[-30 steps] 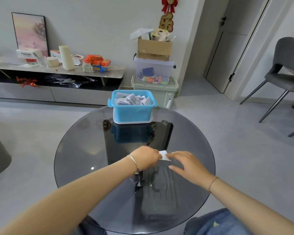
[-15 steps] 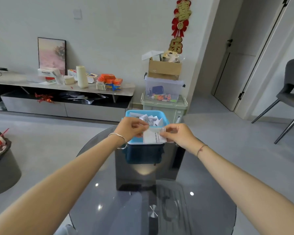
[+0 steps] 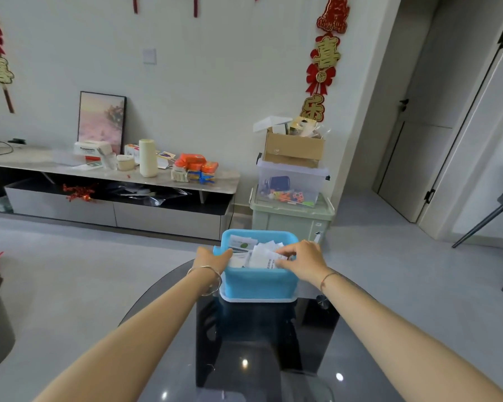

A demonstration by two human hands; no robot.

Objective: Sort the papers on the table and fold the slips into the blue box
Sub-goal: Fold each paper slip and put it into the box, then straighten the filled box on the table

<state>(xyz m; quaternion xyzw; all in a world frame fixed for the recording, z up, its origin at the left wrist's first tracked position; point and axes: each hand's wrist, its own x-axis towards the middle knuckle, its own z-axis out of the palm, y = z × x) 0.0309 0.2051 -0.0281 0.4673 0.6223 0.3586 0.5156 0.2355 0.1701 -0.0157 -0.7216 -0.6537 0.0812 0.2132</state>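
1. Grip check: right hand (image 3: 302, 264) has its fingers curled down, pinching a white printed slip (image 3: 266, 258) by its right edge.
2. That slip is already down in the blue box (image 3: 259, 281), right under the fingertips, on top of the other folded papers (image 3: 241, 245).
3. Other grip: left hand (image 3: 212, 261) holds the box's left rim, thumb hooked over the edge.
4. Box sits on a white base (image 3: 259, 299) at the far edge of the dark glass desk (image 3: 308, 343), between both hands.
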